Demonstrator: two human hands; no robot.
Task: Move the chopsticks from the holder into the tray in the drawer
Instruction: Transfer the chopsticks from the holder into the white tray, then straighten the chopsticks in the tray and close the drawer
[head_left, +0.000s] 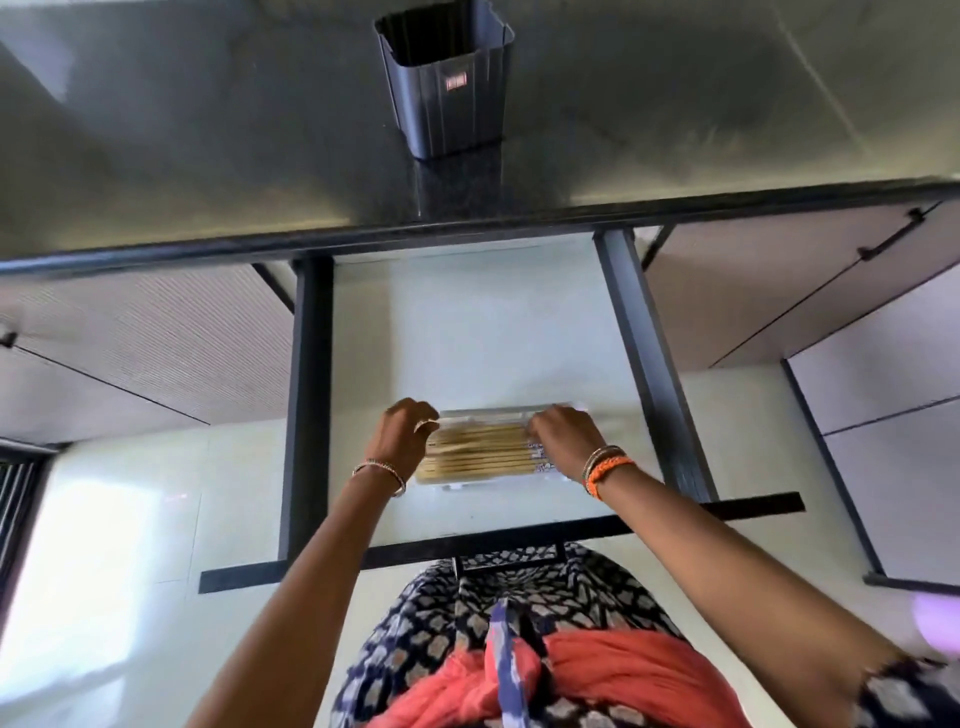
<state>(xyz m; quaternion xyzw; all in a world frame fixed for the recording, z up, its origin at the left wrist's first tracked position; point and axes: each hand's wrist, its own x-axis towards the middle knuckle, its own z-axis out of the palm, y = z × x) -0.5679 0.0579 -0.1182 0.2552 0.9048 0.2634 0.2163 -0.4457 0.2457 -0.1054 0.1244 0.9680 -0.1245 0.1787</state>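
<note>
In the open drawer (467, 338), the left hand (402, 434) and right hand (563, 436) rest curled fingers on the chopsticks (480, 449) inside the clear tray (493, 414), while the dark holder (447, 78) stands on the counter (208, 130).

A dark polished countertop (208, 130) stretches beyond the grip, its black front edge (467, 228) just above. Pale cabinet doors (156, 338) flank both sides, one bearing a black bar handle (891, 234) far to the right. Below lies pale floor (104, 519). Nearest the camera, patterned clothing (545, 597) and an orange-red cloth (613, 675).

Kitchen: countertop (208, 130), cutlery drawer (467, 322).
</note>
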